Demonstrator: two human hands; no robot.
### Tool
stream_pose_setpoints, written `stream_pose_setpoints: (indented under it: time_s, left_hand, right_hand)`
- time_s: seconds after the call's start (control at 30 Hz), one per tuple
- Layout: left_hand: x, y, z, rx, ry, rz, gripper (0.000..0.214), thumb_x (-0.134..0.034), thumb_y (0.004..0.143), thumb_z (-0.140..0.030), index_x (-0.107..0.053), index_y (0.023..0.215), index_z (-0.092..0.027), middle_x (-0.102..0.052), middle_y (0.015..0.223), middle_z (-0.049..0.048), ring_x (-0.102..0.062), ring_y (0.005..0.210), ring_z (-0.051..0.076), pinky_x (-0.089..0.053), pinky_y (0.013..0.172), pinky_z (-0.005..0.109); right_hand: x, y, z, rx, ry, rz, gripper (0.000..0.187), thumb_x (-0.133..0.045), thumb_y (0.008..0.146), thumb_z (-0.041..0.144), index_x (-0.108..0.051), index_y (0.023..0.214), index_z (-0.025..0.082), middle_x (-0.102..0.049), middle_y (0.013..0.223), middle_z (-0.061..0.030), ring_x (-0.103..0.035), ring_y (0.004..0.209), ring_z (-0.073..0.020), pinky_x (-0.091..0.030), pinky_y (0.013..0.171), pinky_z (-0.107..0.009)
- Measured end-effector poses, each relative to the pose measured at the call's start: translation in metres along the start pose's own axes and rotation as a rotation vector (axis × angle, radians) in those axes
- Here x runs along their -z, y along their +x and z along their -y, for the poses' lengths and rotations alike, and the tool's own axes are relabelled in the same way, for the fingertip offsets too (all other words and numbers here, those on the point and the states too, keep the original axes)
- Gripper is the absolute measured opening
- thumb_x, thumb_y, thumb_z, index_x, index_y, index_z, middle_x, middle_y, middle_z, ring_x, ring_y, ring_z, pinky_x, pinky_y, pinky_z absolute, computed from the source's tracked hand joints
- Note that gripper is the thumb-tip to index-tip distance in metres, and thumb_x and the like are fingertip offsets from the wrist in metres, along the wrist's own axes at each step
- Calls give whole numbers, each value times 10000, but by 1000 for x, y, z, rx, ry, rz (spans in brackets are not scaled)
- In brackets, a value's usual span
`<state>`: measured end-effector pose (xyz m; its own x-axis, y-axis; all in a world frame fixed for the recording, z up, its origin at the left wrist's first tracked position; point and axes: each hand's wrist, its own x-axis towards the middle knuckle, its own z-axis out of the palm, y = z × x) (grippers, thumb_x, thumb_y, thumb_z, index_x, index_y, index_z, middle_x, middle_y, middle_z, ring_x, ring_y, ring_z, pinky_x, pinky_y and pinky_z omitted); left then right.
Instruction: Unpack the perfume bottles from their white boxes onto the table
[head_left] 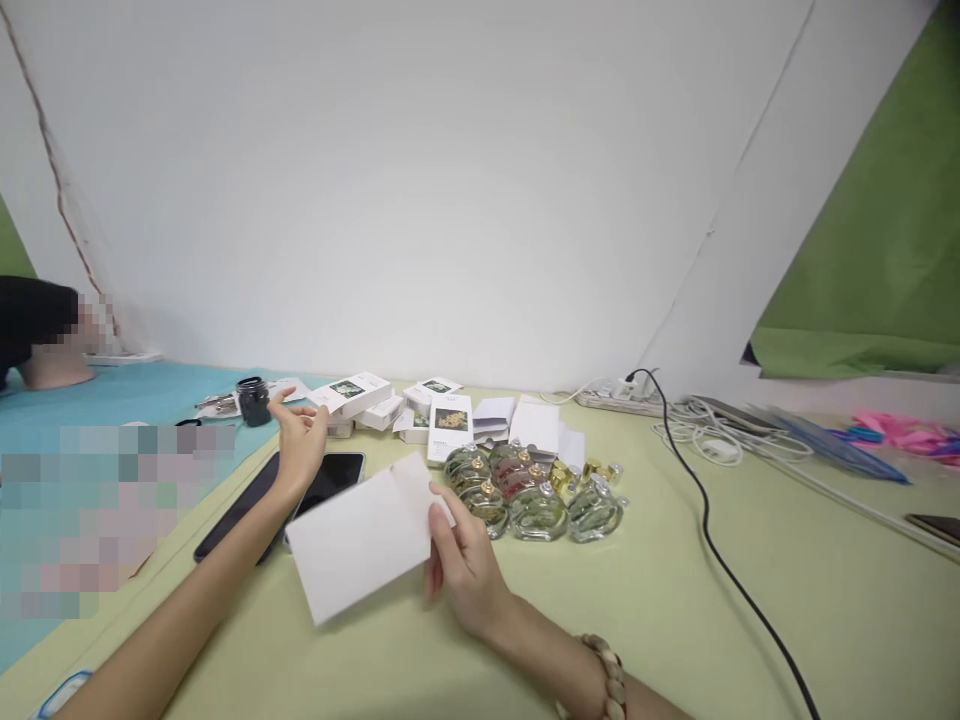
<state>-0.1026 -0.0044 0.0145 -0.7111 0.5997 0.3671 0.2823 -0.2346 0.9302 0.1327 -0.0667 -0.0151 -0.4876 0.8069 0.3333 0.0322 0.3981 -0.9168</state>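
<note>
My right hand [459, 565] grips a flat, unfolded white carton [360, 540] by its right edge, just above the pale green table [637, 600]. My left hand [300, 440] hovers over a black phone [334, 472], fingers loosely apart, holding nothing. Its fingertips are close to a white printed box [352, 393] in a heap of similar boxes. Several round glass perfume bottles [525, 495] with gold caps lie clustered just right of the carton. An upright printed box [450, 425] stands behind them.
A black cable [720, 560] runs across the table from a power strip [622, 400] at the back wall. White cables [712, 435] coil at right. A black jar [253, 400] stands at back left. Another person's arm [37, 330] rests far left.
</note>
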Motion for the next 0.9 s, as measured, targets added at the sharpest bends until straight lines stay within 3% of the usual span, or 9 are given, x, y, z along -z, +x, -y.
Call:
stream_pose_setpoints:
  time_s: [0.07, 0.17, 0.3, 0.47, 0.57, 0.67, 0.8, 0.9]
  left_hand:
    - [0, -8, -8, -170, 37, 6, 362, -533, 761, -237, -404, 1100, -233, -466, 814, -20, -499, 740, 124, -401, 642, 226]
    - [-4, -22, -15, -298, 61, 113, 118, -458, 803, -250, -492, 913, -223, -501, 811, -9, -496, 750, 133, -393, 636, 232]
    - [-10, -38, -15, -416, 130, 220, 95, -447, 810, -251, -485, 890, -217, -534, 852, 1, -506, 768, 141, -401, 675, 254]
    - [-18, -58, -18, -453, 176, 299, 143, -435, 801, -197, -466, 939, -217, -530, 861, 9, -510, 770, 143, -402, 655, 255]
    - [-21, -71, -19, -497, 199, 400, 119, -416, 811, -171, -458, 912, -216, -512, 843, 6, -499, 751, 135, -397, 643, 248]
    - [-24, -82, -17, -591, 228, 501, 125, -400, 821, -142, -440, 915, -215, -484, 846, 8, -479, 762, 133, -395, 670, 255]
    - [-26, -92, -13, -717, 260, 634, 154, -383, 839, -129, -426, 958, -217, -474, 879, 17, -463, 781, 136, -391, 737, 280]
    - [-27, -97, -11, -751, 289, 701, 160, -371, 847, -125, -421, 966, -219, -488, 932, 29, -467, 786, 140, -387, 752, 292]
  right_hand:
    - [5, 5, 5, -11, 54, -93, 563, -311, 889, 495, -344, 1297, 109, -469, 390, 70, -474, 330, -120, -374, 348, -215]
    - [25, 18, 18, -15, 120, -297, 631, -358, 865, 514, -264, 1357, 131, -495, 391, 60, -497, 328, -144, -410, 340, -241]
    - [75, 38, 26, 30, 116, -617, 595, -380, 849, 498, -261, 1377, 252, -602, 578, -2, -570, 424, -157, -459, 352, -253]
    - [148, 53, 6, 117, 53, -960, 512, -385, 838, 338, -324, 1339, 256, -621, 1008, -69, -642, 604, -122, -568, 598, -288]
    - [178, 57, -10, 34, 18, -957, 500, -387, 805, 277, -385, 1297, 192, -537, 1208, -94, -662, 812, -146, -558, 704, -278]
    - [191, 56, -18, -145, -289, -838, 516, -415, 783, 310, -438, 1272, 145, -521, 1250, -122, -623, 962, -196, -509, 819, -322]
    - [189, 54, -19, -224, -538, -747, 546, -561, 684, 324, -548, 1187, 110, -554, 1219, -153, -538, 1077, -289, -362, 969, -430]
    - [180, 53, -17, -183, -715, -648, 596, -523, 727, 336, -465, 1279, 119, -552, 1223, -145, -567, 1019, -260, -408, 910, -391]
